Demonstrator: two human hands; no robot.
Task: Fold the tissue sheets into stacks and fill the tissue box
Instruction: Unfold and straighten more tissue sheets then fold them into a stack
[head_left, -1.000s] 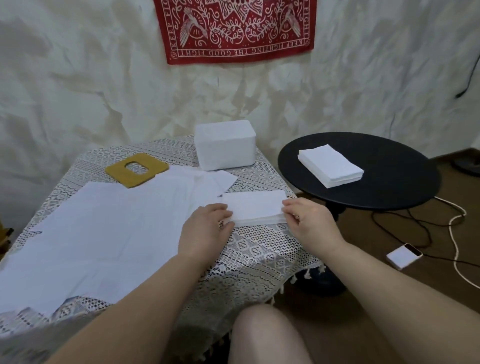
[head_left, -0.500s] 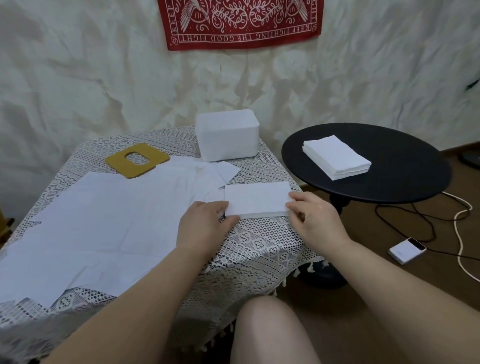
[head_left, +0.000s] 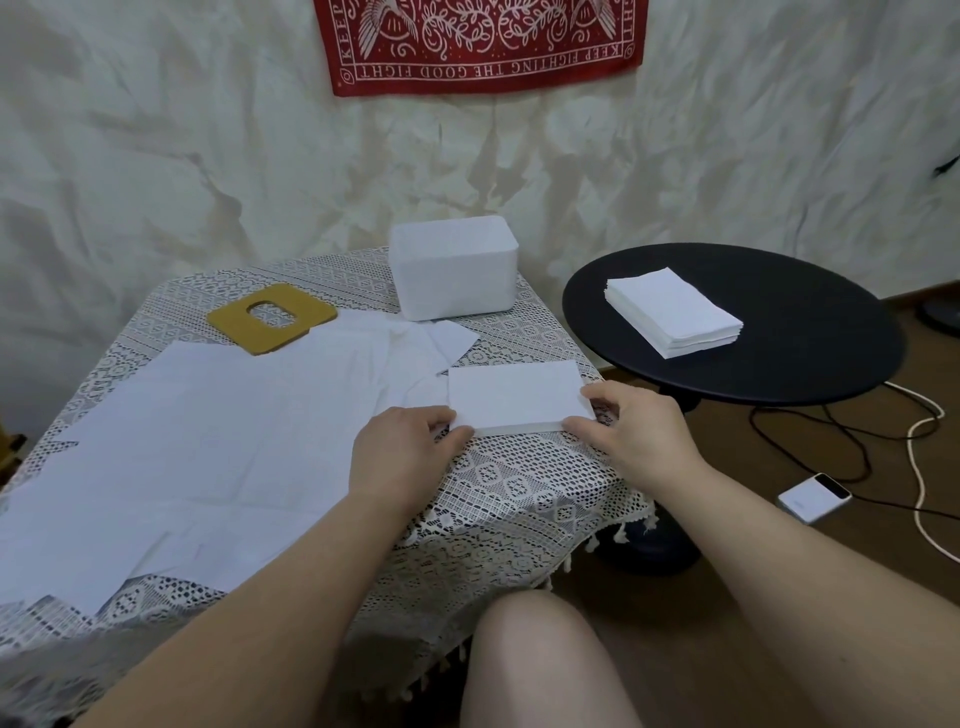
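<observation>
Lace table (head_left: 524, 488), wrinkled wall behind: your stack is squared and barely moved.

Nearest you, your left hand (head_left: 400, 453) and right hand (head_left: 635, 432) still pinch the folded stack's (head_left: 514, 397) two near corners, as a second ago; it sits slightly straighter, so this stack looks ready to move. Loose sheets (head_left: 208, 447) lie left, unfolded. Beyond them stands the box (head_left: 453, 275), and a finished stack (head_left: 674, 310) waits on the black table (head_left: 810, 338).

Both forearms reach forward; the left hand (head_left: 402, 447) and right hand (head_left: 636, 428) each pinch, fingers curled, thumbs facing inward.
</observation>
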